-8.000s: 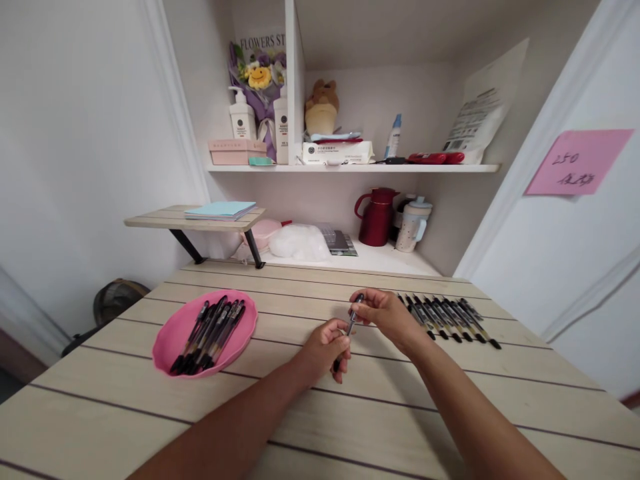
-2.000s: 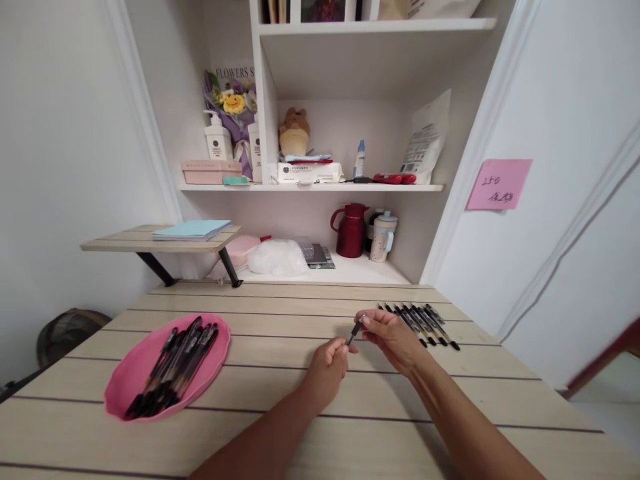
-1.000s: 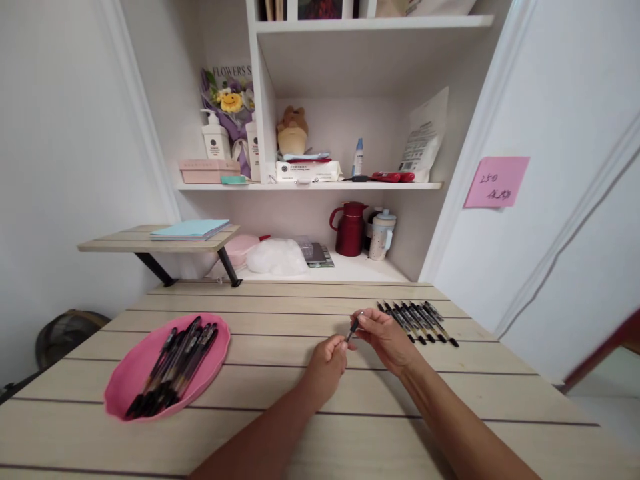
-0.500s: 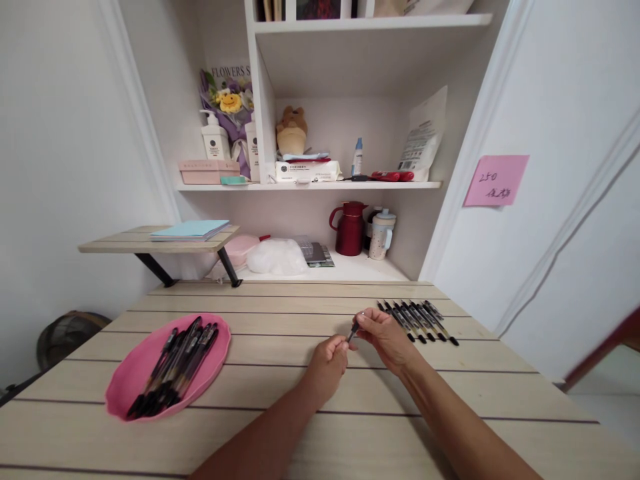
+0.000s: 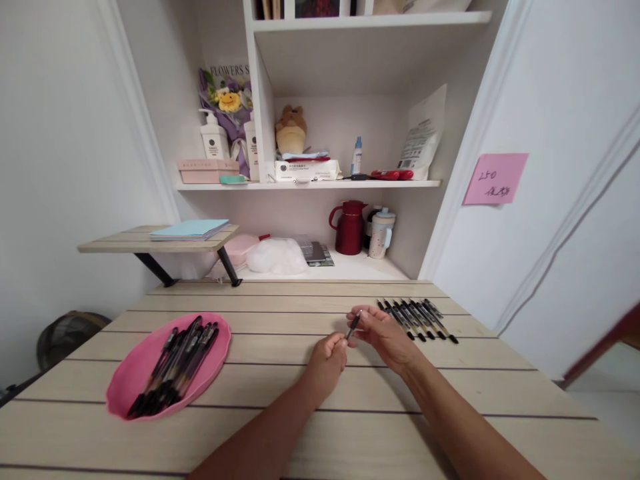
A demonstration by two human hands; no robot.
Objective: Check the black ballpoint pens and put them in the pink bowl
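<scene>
My left hand (image 5: 326, 363) is closed around the lower part of a gel pen (image 5: 353, 327), which tilts up and to the right above the table. At the pen's upper end, the thumb and fingers of my right hand (image 5: 384, 337) close around its tip, partly hiding it. Beyond my right hand, several black-and-clear pens (image 5: 417, 320) lie side by side in a slanting row. To the left, a pink scalloped tray (image 5: 120, 373) holds a heap of similar pens (image 5: 177, 367).
The wooden table (image 5: 260, 380) has dark grooves. At its back left stands a small raised shelf (image 5: 120, 241) bearing blue paper (image 5: 190, 230). Behind are white shelves with a red jug (image 5: 349, 228), a speckled cup (image 5: 381, 235) and a plastic bag (image 5: 277, 257).
My right fingers have slid up toward the pen's tip and loosened a little, so more of its dark grip shows. My left hand has hardly moved.
</scene>
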